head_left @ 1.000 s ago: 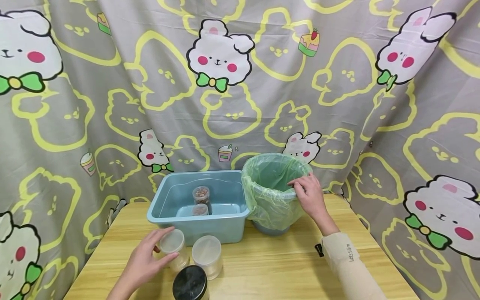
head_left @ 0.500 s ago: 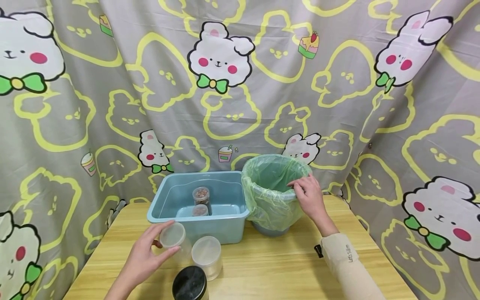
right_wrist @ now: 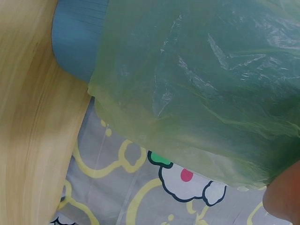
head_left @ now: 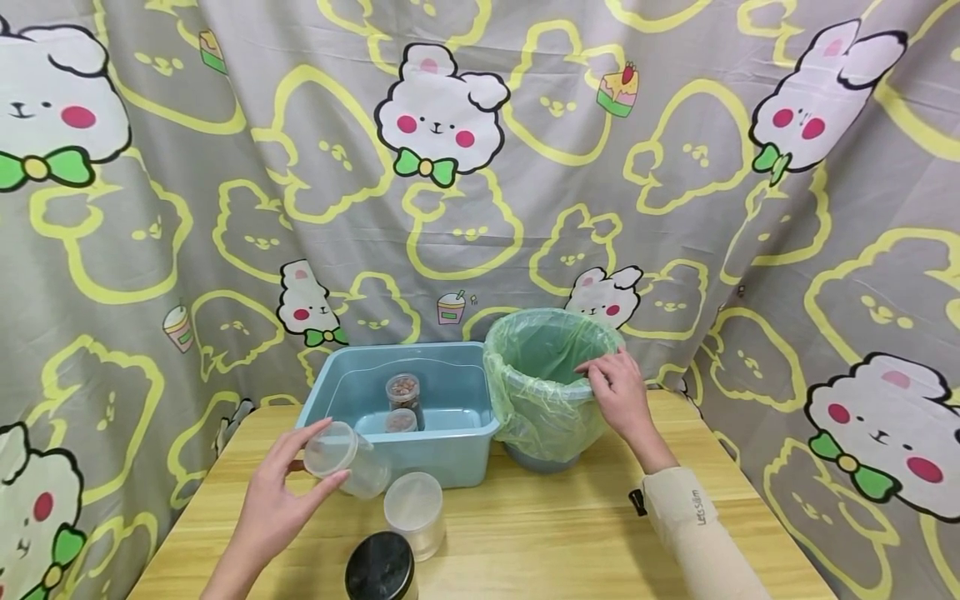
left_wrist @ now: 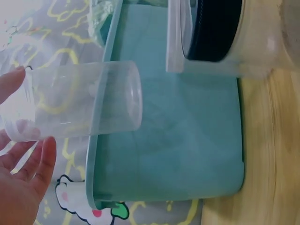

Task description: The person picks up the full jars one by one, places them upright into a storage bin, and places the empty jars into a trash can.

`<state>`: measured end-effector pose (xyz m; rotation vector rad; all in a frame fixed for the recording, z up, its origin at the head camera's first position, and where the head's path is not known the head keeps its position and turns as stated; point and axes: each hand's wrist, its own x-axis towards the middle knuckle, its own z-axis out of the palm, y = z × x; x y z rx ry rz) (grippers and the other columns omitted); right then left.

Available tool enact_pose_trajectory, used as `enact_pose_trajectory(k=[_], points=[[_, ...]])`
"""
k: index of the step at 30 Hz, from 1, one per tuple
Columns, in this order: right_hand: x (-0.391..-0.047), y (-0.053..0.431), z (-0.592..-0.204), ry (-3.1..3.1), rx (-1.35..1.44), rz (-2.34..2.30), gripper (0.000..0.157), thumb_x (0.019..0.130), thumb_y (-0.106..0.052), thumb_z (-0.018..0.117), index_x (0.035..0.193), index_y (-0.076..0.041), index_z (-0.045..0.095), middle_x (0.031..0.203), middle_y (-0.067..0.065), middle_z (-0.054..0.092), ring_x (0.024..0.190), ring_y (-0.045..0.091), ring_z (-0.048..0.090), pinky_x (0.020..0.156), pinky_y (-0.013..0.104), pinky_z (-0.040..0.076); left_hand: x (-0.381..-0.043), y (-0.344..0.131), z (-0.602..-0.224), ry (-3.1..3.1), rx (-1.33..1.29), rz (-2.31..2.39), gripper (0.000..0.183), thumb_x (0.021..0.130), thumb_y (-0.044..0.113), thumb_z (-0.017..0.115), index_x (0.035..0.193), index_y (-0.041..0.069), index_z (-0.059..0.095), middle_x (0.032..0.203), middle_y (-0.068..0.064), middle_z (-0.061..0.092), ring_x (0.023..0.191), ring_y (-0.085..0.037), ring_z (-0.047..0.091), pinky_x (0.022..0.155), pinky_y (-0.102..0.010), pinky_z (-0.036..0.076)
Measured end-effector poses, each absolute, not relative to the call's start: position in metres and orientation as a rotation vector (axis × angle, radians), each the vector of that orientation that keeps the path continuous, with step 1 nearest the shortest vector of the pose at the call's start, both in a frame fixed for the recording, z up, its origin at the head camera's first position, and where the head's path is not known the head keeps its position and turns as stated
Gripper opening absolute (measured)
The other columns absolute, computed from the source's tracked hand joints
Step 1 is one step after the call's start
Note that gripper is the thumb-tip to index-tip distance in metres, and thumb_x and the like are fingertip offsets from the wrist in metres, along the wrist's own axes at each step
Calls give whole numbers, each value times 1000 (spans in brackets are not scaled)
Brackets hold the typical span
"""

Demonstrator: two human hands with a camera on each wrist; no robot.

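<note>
A green bag (right_wrist: 187, 84) drapes over a blue bin (right_wrist: 77, 35) on the worktop (right_wrist: 33, 103). The right hand (right_wrist: 284, 194) shows at its edge. A printed curtain (right_wrist: 136, 187) hangs behind.

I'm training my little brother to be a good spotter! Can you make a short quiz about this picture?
1. What does the left grip hold?
A: a black-lidded jar
B: a clear, tilted jar
C: a spoon

2. True or false: the right grip is inside the blue tub.

3. How many small containers can you see in the tub?

Key:
1. B.
2. False; it is at the rim of the green-lined bin.
3. Two.
</note>
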<state>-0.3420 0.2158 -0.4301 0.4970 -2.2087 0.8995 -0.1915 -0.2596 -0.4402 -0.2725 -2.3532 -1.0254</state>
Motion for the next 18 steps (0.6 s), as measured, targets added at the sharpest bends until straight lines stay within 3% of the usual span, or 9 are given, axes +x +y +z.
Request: enact_pose_trajectory(k=[18], points=[[-343, 217, -430, -2208, 497, 905, 32, 100, -5, 50, 90, -4, 80, 84, 10, 73, 93, 32, 61, 123, 61, 22, -200, -229, -421, -2203, -403, -1217, 69, 82, 6, 87, 143, 23, 61, 126, 0, 64, 105, -2, 55, 80, -10, 51]])
